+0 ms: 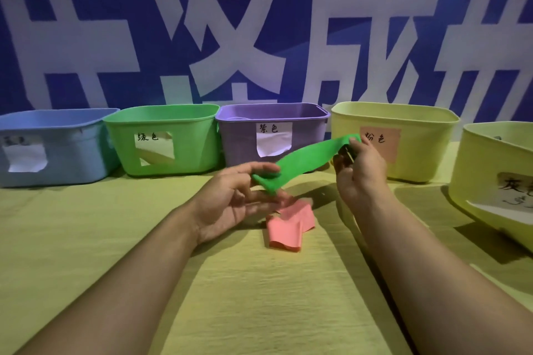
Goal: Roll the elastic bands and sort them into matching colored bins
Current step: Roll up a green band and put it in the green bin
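1. Head view: your left hand [230, 199] is palm-up above the desk [259, 297], its thumb and fingers pinching the lower end of the green elastic band [302, 158].
2. Your right hand [360, 164] is raised higher and farther right, its fingers curled round the upper end of the same band, so the band stretches flat and slanted between the two hands, clear of the desk.
3. The band's upper end crosses in front of the pale yellow bin with the pink label [418, 147].
4. A pink elastic band [288, 228] lies loosely crumpled on the yellow-green cloth of the desk, just under your left fingertips; whether they touch it cannot be told.
5. Five bins stand along the far edge of the desk, against a blue banner with large white characters [259, 23].
6. From left to right they are a blue bin [57, 130], a green bin [187, 130], a purple bin [245, 138], the pale yellow bin, and another pale yellow bin [490, 170] at the right edge, turned at an angle.
7. Each bin has a handwritten paper label on its front; the blue bin's is too blurred to read.
8. Something pale shows inside the purple bin near its rim, too hidden to identify.
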